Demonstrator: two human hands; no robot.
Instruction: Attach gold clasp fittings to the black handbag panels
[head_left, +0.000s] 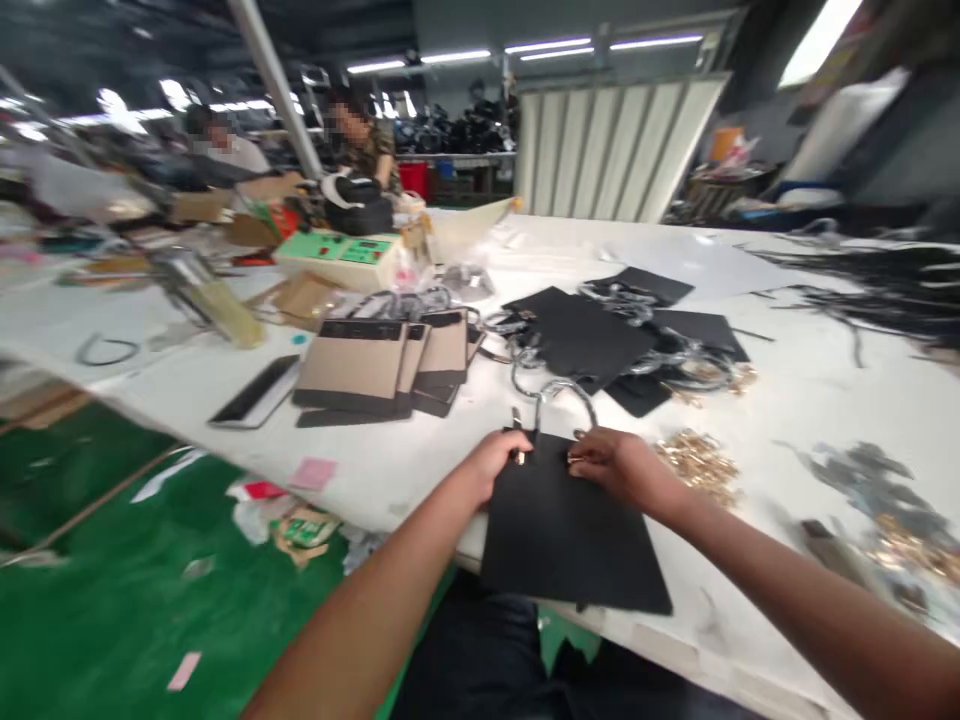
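A flat black bag panel point(574, 540) lies at the table's front edge, overhanging it a little. A looped handle point(566, 388), apparently wrapped in clear film, rises from its far edge. My left hand point(501, 462) is closed on the panel's upper left, thumb beside a small gold metal fitting point(520, 456). At the upper right of the same panel, my right hand point(611, 465) pinches another small gold fitting point(574, 457) near the handle's end. The fingers partly hide this fitting.
Gold fittings point(701, 465) lie heaped to the right. Behind are black panels with wrapped handles point(592, 335); beige-and-black panels point(352, 365) are stacked left, near a phone-like dark slab point(256, 392). A green-topped machine point(337, 255) stands farther back. Two people sit in the background.
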